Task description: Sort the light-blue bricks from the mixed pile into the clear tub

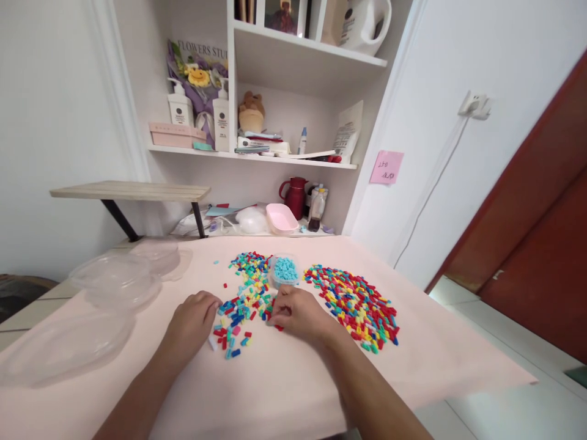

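Observation:
Small coloured plastic pieces (238,311) lie loosely in a patch between my two hands and up to the back of the cloth. At the left edge of that patch rests my left hand (195,321), fingers curled together, the tips beside a few blue pieces. My right hand (298,311) is closed in a pinch low over the patch's right side; whatever sits between its fingertips is hidden. Just beyond it stands a clear tub (271,281) holding light blue pieces (285,267). A larger mixed heap (360,302) of pieces spreads to the right of my right hand.
Clear plastic containers (114,278) stand on the left of the pink cloth (284,391). Behind are a small wooden stand (132,190), a pink basin (281,219), a dark red jug (295,197) and a bottle (316,211). Loaded shelves (293,160) rise above.

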`<state>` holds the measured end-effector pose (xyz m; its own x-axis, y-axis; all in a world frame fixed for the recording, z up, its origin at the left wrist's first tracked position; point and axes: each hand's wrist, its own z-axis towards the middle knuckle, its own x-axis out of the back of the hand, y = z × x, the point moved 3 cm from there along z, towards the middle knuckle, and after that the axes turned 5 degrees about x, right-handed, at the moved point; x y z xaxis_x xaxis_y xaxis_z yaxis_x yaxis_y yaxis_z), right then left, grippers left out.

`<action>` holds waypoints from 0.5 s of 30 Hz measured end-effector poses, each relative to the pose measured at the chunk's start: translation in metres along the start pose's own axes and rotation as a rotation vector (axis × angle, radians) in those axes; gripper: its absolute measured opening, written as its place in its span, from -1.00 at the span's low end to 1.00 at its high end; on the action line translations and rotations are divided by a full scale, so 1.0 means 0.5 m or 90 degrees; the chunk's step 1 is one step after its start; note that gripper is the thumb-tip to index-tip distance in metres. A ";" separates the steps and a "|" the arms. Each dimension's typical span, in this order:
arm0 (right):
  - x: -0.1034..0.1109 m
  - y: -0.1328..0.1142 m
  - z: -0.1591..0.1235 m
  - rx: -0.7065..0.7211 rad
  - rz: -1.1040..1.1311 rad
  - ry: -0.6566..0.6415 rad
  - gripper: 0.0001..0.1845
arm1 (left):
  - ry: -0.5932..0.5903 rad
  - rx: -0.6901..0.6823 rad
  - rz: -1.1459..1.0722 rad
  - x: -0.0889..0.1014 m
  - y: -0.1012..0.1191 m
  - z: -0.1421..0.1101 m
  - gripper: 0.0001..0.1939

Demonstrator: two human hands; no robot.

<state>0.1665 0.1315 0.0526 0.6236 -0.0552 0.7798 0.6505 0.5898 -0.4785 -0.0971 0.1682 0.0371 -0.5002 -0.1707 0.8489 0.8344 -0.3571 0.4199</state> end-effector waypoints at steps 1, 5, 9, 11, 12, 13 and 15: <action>-0.001 0.000 -0.001 -0.001 -0.005 -0.016 -0.93 | 0.000 0.000 0.000 0.000 0.000 0.000 -0.65; -0.001 -0.004 -0.004 0.010 0.006 -0.049 -0.87 | -0.004 0.000 0.000 -0.002 -0.001 0.000 -0.65; -0.002 -0.006 -0.006 0.025 0.024 -0.051 -0.88 | -0.005 -0.001 -0.001 -0.002 -0.001 0.000 -0.65; -0.003 -0.005 -0.006 0.018 0.026 -0.047 -0.86 | -0.006 -0.002 -0.001 -0.002 -0.002 0.001 -0.65; -0.004 -0.004 -0.006 0.014 0.025 -0.045 -0.84 | -0.005 -0.002 -0.002 -0.002 -0.002 0.001 -0.65; -0.005 -0.004 -0.006 0.013 0.023 -0.046 -0.83 | -0.004 -0.001 -0.001 -0.002 -0.003 0.001 -0.65; -0.006 -0.008 -0.005 0.022 0.018 -0.052 -0.84 | -0.003 -0.001 -0.001 -0.002 -0.003 0.001 -0.65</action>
<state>0.1630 0.1272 0.0511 0.6033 0.0269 0.7971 0.6168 0.6177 -0.4877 -0.0978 0.1696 0.0357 -0.5002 -0.1667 0.8497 0.8335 -0.3586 0.4203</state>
